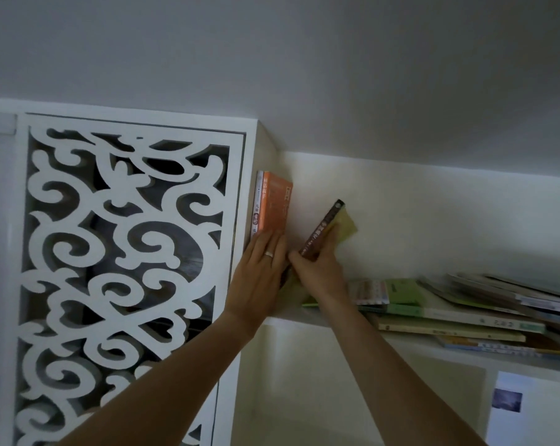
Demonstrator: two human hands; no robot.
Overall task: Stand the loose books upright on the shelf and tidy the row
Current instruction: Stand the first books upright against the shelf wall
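Pale wall [433, 204] up top, white carved scrollwork panel [127, 268] filling the left, and between them the shelf [410, 344], its front edge running off to the right. At the shelf's right end a heap of loose books [465, 312] lies flat and crooked, spines facing out, green and cream covers showing. Over at the left end, two books stand upright against the side wall: an orange book [273, 204] and a white-spined book [257, 207] behind it. The left hand [261, 278], ring on one finger, lies flat with straight fingers pressed against those two. Just beside it, the right hand [318, 268] grips a dark-spined book [323, 228] near its bottom, yellowish cover, leaning right. Below the shelf's right end, a white sheet [523, 410] bearing a small dark picture.
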